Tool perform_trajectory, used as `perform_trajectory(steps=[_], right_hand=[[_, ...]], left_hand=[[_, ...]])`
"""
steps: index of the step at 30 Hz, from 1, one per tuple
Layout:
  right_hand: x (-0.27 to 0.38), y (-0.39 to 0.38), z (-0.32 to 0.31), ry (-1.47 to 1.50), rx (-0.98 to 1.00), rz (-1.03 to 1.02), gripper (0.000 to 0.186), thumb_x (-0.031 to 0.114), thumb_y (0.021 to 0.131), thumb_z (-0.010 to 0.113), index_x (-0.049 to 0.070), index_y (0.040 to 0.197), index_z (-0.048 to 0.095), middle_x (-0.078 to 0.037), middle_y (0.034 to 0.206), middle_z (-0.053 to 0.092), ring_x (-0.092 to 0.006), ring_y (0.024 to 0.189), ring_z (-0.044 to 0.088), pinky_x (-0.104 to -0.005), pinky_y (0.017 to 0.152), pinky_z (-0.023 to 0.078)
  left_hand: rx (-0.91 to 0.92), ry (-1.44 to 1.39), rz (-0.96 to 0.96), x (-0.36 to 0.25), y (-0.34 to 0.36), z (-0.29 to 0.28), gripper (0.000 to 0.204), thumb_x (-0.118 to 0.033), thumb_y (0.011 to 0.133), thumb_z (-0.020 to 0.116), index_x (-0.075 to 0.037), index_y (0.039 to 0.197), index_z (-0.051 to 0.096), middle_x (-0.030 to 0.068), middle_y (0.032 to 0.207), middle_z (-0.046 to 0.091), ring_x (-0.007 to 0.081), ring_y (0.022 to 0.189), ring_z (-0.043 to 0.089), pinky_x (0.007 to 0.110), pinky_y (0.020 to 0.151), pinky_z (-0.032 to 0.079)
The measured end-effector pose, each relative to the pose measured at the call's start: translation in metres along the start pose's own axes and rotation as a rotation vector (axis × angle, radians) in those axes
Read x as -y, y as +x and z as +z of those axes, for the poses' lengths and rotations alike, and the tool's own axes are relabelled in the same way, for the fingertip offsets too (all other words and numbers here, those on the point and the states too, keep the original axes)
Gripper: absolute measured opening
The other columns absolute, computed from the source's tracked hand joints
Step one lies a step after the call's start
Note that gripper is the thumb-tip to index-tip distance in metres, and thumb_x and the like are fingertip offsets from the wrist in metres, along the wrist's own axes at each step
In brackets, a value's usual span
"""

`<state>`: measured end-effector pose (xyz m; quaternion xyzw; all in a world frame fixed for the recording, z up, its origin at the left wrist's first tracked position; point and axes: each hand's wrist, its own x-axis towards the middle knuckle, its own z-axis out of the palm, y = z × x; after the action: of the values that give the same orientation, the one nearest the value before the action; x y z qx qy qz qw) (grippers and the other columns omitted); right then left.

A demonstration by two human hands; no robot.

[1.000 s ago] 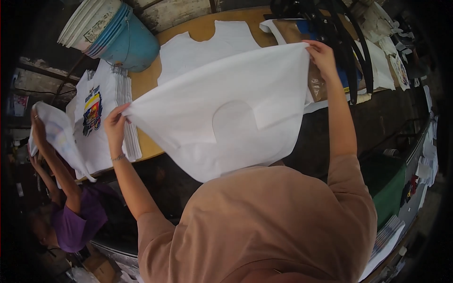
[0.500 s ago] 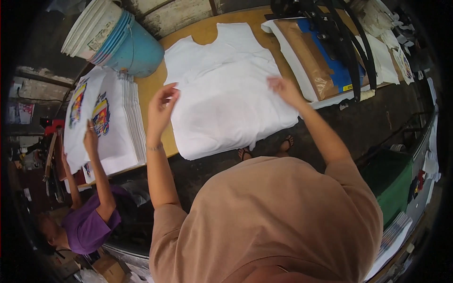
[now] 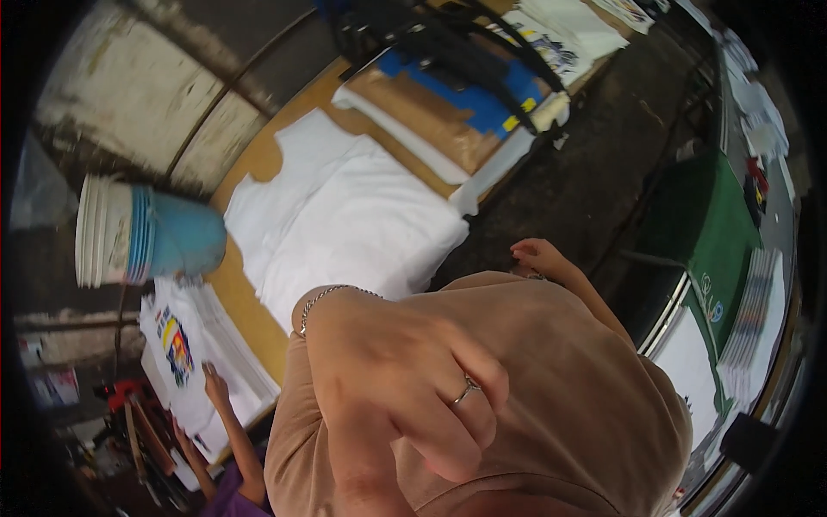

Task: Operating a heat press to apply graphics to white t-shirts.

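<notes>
The left hand [image 3: 392, 392] and right hand [image 3: 540, 255] have left the white shirts [image 3: 357, 211], so these lie untouched. Both look empty, fingers loosely bent.

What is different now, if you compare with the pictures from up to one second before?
The white garment, held up and stretched before, was let go and lies on the table. The left hand has risen close to the camera; the right hand has drawn back, right of the garment. The blue bucket and stack of printed shirts stayed in place.
</notes>
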<state>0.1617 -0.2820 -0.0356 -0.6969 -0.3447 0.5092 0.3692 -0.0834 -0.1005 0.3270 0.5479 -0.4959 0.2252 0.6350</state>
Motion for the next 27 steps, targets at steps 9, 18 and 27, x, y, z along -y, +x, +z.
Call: perform_trajectory(steps=[9, 18, 27], right_hand=[[-0.057, -0.042, -0.249, 0.027, -0.384, 0.011, 0.028, 0.021, 0.091, 0.062, 0.001, 0.110, 0.063, -0.005, 0.088, 0.065, -0.0116, 0.078, 0.060, -0.0275, 0.069, 0.049], [-0.178, -0.173, -0.520, -0.874, -1.218, 0.419, 0.045, 0.025, 0.083, 0.066, 0.007, 0.123, 0.057, -0.016, 0.131, 0.052, -0.0341, 0.122, 0.047, -0.0434, 0.100, 0.041], [-0.241, -0.188, -0.537, -0.706, -1.405, 0.358, 0.062, 0.028, 0.083, 0.065, 0.012, 0.138, 0.041, -0.019, 0.145, 0.036, -0.0379, 0.131, 0.036, -0.0438, 0.107, 0.034]], left_hand=[[0.086, -0.145, -0.118, 0.154, 0.091, -0.028, 0.027, -0.033, 0.084, 0.071, -0.026, 0.109, 0.061, 0.0113, 0.086, 0.062, 0.0205, 0.064, 0.062, 0.032, 0.059, 0.049], [-0.579, 1.331, -1.123, 0.364, 0.022, -0.146, 0.037, -0.028, 0.076, 0.077, 0.000, 0.091, 0.058, 0.0120, 0.089, 0.062, 0.0246, 0.083, 0.060, 0.034, 0.074, 0.048], [-0.221, 1.295, -1.778, 0.404, -0.049, -0.181, 0.061, -0.051, 0.066, 0.077, 0.005, 0.084, 0.061, 0.0238, 0.085, 0.064, 0.0326, 0.081, 0.065, 0.037, 0.075, 0.051]])
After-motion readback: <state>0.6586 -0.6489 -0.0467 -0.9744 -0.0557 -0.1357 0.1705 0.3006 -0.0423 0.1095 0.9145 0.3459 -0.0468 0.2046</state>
